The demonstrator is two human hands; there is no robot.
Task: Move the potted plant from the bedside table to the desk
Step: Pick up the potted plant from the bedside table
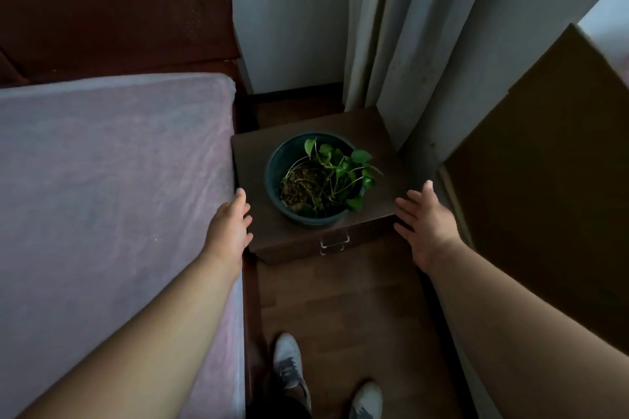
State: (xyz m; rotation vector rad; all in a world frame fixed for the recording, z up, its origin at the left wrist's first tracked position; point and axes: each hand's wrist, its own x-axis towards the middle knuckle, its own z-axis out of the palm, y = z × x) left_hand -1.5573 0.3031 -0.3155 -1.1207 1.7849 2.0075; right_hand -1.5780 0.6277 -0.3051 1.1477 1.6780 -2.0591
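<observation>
Potted plant (315, 180) on bedside table (371, 133), beside bed (112, 180)

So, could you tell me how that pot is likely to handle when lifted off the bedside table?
The pot looks wide and low, so it probably won't tip easily. It holds soil, so likely heavy; both open hands, left and right, suit it. The leaves trail over the rim and look floppy.

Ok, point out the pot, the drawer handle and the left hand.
pot (272, 177): head view, on its dark left wall.
drawer handle (334, 243): head view, on its metal bar.
left hand (231, 231): head view, on its back.
</observation>
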